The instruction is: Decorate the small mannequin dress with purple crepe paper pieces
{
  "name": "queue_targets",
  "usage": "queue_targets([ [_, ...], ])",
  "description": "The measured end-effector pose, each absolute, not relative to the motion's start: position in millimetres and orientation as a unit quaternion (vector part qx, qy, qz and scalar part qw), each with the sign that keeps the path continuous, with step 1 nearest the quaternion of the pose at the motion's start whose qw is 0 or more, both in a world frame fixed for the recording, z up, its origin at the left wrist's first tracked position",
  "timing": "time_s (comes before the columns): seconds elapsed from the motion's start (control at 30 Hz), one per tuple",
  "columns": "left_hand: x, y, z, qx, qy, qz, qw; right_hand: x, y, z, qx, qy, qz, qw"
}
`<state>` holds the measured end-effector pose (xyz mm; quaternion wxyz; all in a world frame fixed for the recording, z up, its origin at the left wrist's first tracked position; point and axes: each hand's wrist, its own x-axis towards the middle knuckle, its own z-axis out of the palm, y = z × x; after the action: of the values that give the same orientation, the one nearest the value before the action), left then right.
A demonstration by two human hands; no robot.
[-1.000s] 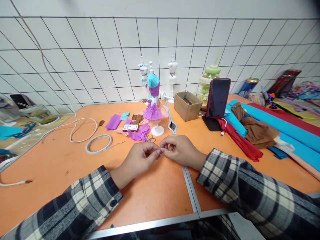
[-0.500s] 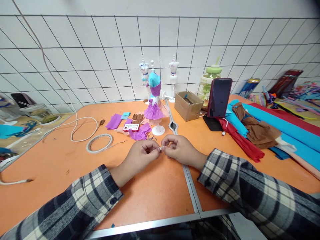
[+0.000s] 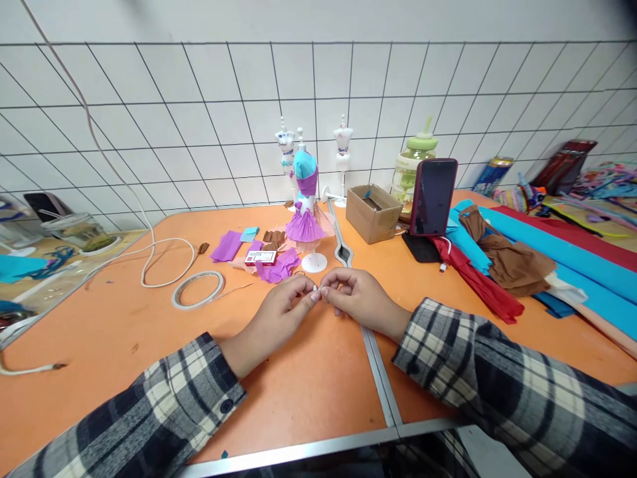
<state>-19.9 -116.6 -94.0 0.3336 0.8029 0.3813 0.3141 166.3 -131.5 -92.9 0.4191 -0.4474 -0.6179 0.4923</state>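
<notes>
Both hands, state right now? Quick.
Left hand: closed, pinching a small white piece at the fingertips.
Right hand: closed in a pinch right beside it; can't tell whether it holds anything.

Above the orange desk, the left hand pinches a tiny white piece, the right hand just beside it. Beyond stands a dress form in blue and purple; a tape roll lies leftward, an open box rightward.

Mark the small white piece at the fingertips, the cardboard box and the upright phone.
Small white piece (image 3: 315,288): head view, its exposed part.
Cardboard box (image 3: 368,222): head view, front wall.
Phone (image 3: 434,198): head view, middle of dark screen.
</notes>
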Motion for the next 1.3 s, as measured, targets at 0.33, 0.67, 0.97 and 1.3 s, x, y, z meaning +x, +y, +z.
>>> queue_targets([
  [0.33, -21, -118, -91, 0.741, 0.396, 0.391, 0.377, 163, -134, -91, -0.439, -0.564, 0.527, 0.459],
  [0.67, -21, -116, -91, 0.743, 0.411, 0.357, 0.390, 169, -140, -92, -0.422, -0.735, 0.276, 0.453],
  [0.97, -20, -119, -92, 0.752, 0.379, 0.339, 0.420, 173, -138, -94, -0.428, -0.778, 0.191, 0.419],
  [1.3, -23, -116, -90, 0.845, 0.371, 0.279, 0.265, 175, -138, -88, -0.458, -0.810, 0.163, 0.327],
])
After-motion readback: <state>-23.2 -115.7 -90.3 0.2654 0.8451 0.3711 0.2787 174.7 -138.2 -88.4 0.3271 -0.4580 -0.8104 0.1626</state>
